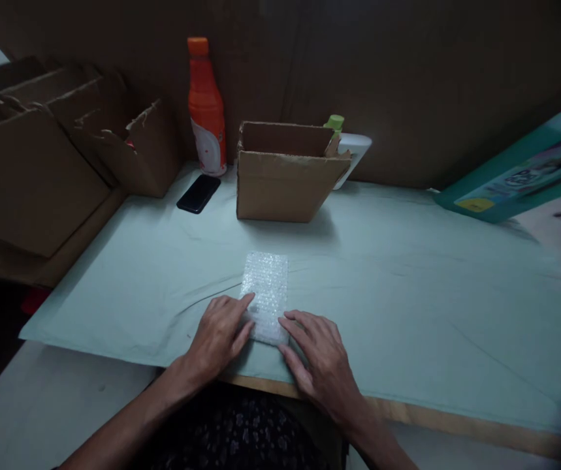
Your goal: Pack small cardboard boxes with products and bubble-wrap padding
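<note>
A flat rectangular piece of bubble wrap (268, 284), shiny and whitish, lies on the cloth-covered table near its front edge. My left hand (219, 329) is at its lower left side. The index finger rests on the wrap's surface, and the thumb is stretched apart near the lower edge. My right hand (319, 349) is at the lower right corner, fingertips touching the side edge and thumb spread below. Neither hand's fingers are closed around it. Whether anything lies inside the wrap cannot be made out.
Behind stands an open cardboard box (280, 186), hiding part of a white bottle (356, 153) with a green cap. An orange bottle (206, 108) and a black phone (198, 194) are left of it. Larger cardboard boxes (30, 176) line the left; a green jug (520, 173) leans right.
</note>
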A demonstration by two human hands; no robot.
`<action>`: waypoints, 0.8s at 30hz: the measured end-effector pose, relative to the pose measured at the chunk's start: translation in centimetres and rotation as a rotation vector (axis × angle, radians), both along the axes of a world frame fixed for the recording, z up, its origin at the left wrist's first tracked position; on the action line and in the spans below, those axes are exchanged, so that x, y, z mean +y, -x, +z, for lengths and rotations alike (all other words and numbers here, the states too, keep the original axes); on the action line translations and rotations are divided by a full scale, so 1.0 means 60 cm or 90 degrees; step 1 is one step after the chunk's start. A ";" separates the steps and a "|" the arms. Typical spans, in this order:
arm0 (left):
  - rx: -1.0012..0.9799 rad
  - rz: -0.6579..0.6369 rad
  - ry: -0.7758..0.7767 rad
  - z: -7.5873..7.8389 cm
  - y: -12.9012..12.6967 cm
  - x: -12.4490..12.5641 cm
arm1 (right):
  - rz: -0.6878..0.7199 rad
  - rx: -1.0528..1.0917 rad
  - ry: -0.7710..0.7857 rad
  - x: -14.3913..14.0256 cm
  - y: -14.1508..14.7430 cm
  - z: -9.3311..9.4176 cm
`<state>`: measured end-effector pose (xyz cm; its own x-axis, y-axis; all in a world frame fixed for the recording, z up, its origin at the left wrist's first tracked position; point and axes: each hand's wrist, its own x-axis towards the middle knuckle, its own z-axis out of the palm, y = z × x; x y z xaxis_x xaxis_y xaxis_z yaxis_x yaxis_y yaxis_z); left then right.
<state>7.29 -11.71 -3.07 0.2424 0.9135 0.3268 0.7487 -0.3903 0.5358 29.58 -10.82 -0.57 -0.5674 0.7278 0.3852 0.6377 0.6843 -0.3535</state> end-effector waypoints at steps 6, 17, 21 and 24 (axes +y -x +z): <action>0.003 -0.007 -0.043 0.008 0.000 -0.004 | 0.041 -0.043 0.008 0.018 0.010 -0.009; 0.026 0.045 0.048 0.002 -0.005 0.002 | 0.034 -0.038 0.008 -0.009 -0.007 0.000; -0.084 0.112 0.081 0.004 -0.001 0.006 | 0.040 -0.021 0.025 0.020 0.006 -0.018; -0.341 0.188 0.185 0.009 0.009 -0.021 | -0.005 0.073 0.103 0.039 0.006 -0.019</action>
<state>6.72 -12.99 -2.53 -0.1580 0.9854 0.0639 0.4035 0.0054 0.9150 29.23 -8.48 -1.69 -0.5209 0.7892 0.3252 0.5917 0.6084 -0.5288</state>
